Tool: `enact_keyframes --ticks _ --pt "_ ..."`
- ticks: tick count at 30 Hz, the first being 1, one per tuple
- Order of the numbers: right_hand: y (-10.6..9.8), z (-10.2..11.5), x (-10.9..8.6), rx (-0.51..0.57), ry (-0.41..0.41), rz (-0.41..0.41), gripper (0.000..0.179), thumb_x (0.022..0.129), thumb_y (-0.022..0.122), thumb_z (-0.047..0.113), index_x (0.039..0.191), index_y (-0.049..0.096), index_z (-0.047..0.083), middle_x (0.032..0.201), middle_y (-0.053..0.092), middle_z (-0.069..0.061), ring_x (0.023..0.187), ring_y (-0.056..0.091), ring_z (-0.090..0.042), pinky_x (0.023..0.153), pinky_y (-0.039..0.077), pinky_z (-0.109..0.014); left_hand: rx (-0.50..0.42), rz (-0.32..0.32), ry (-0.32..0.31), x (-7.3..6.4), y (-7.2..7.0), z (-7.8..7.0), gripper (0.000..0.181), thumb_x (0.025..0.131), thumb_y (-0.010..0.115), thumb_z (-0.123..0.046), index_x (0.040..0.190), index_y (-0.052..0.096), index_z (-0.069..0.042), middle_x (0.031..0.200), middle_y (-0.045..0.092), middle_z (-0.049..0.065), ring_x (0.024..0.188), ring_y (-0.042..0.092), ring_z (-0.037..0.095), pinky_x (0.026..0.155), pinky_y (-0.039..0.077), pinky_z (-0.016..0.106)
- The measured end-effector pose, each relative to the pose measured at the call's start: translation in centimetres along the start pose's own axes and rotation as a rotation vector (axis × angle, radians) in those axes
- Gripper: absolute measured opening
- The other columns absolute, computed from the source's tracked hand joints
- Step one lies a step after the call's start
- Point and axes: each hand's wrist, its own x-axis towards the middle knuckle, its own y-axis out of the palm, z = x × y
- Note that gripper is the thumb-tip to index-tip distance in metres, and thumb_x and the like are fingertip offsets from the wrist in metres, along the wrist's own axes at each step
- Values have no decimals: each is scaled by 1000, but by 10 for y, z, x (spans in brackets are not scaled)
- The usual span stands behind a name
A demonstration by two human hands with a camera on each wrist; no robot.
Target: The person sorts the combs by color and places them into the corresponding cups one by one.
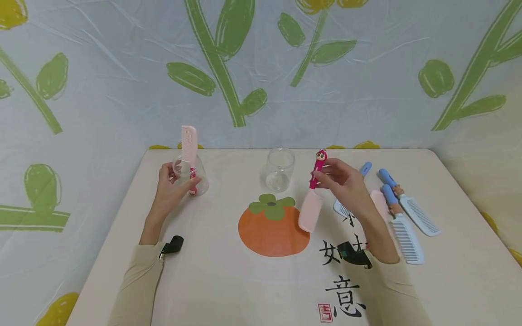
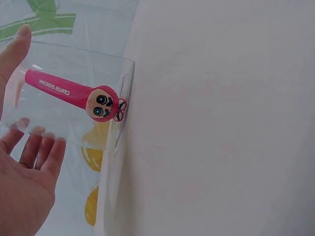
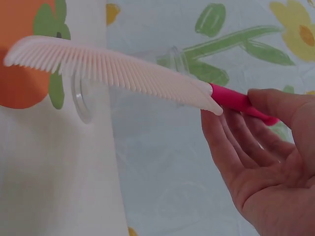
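Observation:
My left hand [image 1: 168, 192] grips a clear jar [image 1: 201, 177] at the table's back left, thumb on one side and fingers on the other. A pink comb [image 1: 189, 145] stands in that jar, teeth end up; its magenta handle [image 2: 59, 92], with a cartoon face at its end, shows through the wall in the left wrist view. My right hand [image 1: 350, 185] pinches another pink comb [image 3: 113, 71] by its magenta handle, raised above the table with the toothed part pointing down. Left of this hand, a second clear jar [image 1: 279, 174] stands upright.
Light-blue combs [image 1: 409, 242] with blue handles lie on the right side of the table [image 1: 212, 280], one partly hidden behind my right hand. Beside them lies a pink comb [image 1: 379, 203], mostly covered by my right forearm. A patterned curtain [image 1: 134, 90] hangs behind the table.

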Motion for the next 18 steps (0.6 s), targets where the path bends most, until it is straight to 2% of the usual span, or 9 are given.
enact_keyframes --ticks 4,7,12,14,18 --pt "8 -2 2 -24 -1 98 36 103 65 17 134 58 1 117 69 -19 95 74 -18 84 57 -22 -1 0 3 0 0 0 90 87 84 -39 148 28 -5 146 34 17 137 35 30 120 30 51" --pt "15 -3 3 -4 43 167 36 102 66 17 132 58 -1 116 68 -19 95 73 -26 85 59 -29 -1 -1 6 0 0 1 91 86 84 -40 148 28 -5 146 34 17 137 35 30 120 30 51" --pt "24 -7 3 72 121 254 35 101 67 14 129 56 -4 116 65 -22 97 73 -33 88 59 -45 -6 0 18 2 0 3 89 86 85 -37 147 28 -4 145 34 17 136 35 30 120 30 50" --pt "27 -8 2 75 115 290 35 101 66 13 130 56 -4 115 65 -21 98 72 -32 89 59 -44 -9 -1 25 2 0 4 89 86 85 -36 146 28 -4 144 34 17 135 35 29 120 30 49" --pt "36 -10 2 21 49 366 32 102 66 13 129 60 -1 110 69 -15 97 72 -28 88 59 -35 -6 -5 30 2 -1 4 89 86 85 -38 145 29 -2 141 34 17 133 36 29 120 30 49"
